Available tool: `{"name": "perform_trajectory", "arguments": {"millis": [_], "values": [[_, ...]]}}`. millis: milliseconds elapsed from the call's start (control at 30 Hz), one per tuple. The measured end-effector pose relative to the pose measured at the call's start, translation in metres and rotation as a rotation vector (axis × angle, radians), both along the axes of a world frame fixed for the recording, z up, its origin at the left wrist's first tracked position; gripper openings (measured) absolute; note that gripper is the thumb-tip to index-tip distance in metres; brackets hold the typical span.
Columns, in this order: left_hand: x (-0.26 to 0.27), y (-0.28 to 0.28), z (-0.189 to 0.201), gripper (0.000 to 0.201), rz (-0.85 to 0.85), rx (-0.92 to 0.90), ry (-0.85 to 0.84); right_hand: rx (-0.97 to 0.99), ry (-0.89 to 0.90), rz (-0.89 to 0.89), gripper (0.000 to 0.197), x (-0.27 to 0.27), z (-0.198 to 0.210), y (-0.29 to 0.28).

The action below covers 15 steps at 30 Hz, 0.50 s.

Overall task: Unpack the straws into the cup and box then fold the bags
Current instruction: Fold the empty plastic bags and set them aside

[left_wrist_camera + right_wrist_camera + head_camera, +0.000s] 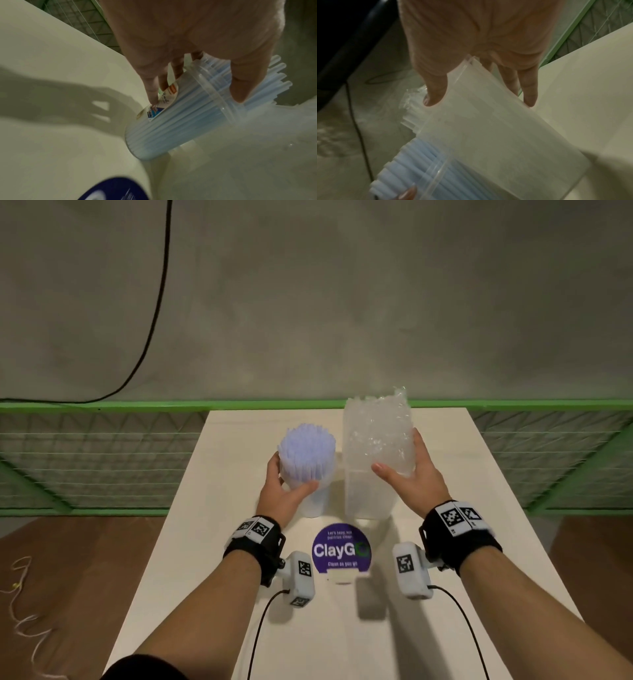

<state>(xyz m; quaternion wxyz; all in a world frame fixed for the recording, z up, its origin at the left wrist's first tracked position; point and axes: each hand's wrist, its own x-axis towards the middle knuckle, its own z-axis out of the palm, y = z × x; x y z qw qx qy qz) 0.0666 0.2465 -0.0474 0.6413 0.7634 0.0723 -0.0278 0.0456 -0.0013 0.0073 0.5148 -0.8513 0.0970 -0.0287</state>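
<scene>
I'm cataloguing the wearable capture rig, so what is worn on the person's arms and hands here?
Both forearms are bare, as are the left hand and right hand. Each wrist carries a black strap topped with white tiles bearing black square-code markers. A white camera module, also marked with such codes, hangs from each strap, and a thin black cable runs back from each. A dark sleeve edge shows at the left upper arm.

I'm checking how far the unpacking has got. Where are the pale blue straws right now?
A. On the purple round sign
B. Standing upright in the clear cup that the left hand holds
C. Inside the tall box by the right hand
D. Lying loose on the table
B: the pale blue straws stand bunched in the clear cup, with the left hand wrapped round it.
</scene>
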Motion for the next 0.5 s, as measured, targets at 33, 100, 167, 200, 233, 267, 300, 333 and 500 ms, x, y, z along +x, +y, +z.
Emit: {"name": "perform_trajectory", "arguments": {"millis": [33,100,167,200,233,267,300,333,500], "values": [[0.015,0.0,-0.001,0.094,0.0,0.002,0.002,0.004,-0.005,0.011,0.102,0.016,-0.002,-0.001],[0.047,0.0,-0.002,0.093,0.005,0.005,0.007,0.015,-0.01,0.017,0.103,0.049,-0.005,-0.005],[0.077,-0.001,-0.002,0.092,0.012,0.003,0.006,0.026,-0.017,0.014,0.102,0.079,-0.005,-0.007],[0.092,-0.001,-0.001,0.09,0.018,0.004,0.002,0.034,-0.02,0.017,0.102,0.093,-0.004,-0.008],[0.106,-0.001,0.0,0.088,0.021,0.006,0.001,0.041,-0.018,0.022,0.104,0.106,-0.003,-0.009],[0.119,0.0,0.0,0.085,0.024,0.007,0.002,0.046,-0.011,0.025,0.106,0.119,-0.003,-0.01],[0.131,0.0,0.001,0.083,0.024,0.011,0.005,0.049,0.002,0.023,0.107,0.13,-0.002,-0.011],[0.142,0.001,0.002,0.081,0.022,0.016,0.005,0.047,0.015,0.019,0.108,0.141,-0.003,-0.013],[0.18,0.005,0.005,0.073,0.021,0.003,0.003,0.077,0.054,0.023,0.112,0.181,-0.002,-0.02]]}}
